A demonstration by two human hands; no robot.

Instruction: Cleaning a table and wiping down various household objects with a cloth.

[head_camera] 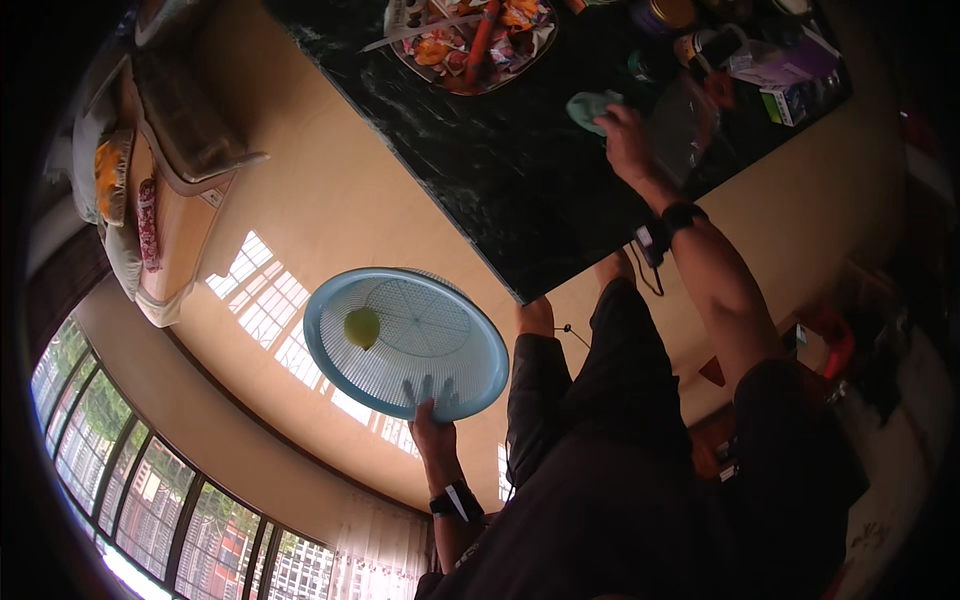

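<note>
My left hand [431, 427] grips the near rim of a light blue plastic colander [420, 367], its fingers showing through the perforated wall. The colander is held off the table, out over the floor, tilted so that its inside faces me. One yellow-green fruit, perhaps a lemon [362, 328], rests inside it. Over the dark marble-patterned table [480, 165], my right hand [628, 142] holds a pale green cloth [592, 111] against the top. Just right of that hand lies a clear plastic bag or cover [682, 127].
A tray [480, 90] full of wrapped sweets stands at the table's far side. Jars [667, 13], a small box [784, 103] and a purple packet [795, 64] crowd its right part. A wooden seat with cushions [112, 180] stands left; windows [150, 480] line the lower left.
</note>
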